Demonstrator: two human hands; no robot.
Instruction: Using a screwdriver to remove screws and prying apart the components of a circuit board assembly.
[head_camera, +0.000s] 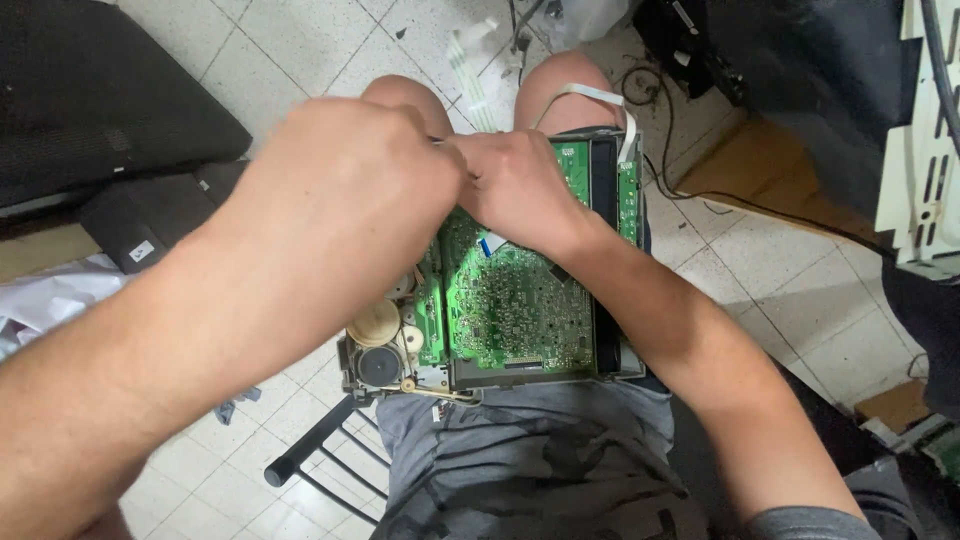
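Head view, hands (440, 175) on green circuit board (515, 300)

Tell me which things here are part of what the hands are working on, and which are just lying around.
In hand:
- left hand and right hand, together at the far end of the circuit board
- opened device on the lap, with its white ribbon cable

Lying about:
- black case on the floor
- black cord
- white paper
- cream panel

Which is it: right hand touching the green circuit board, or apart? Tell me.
Touching. The head view shows the right hand resting directly on the green circuit board, covering its upper part, no gap visible.
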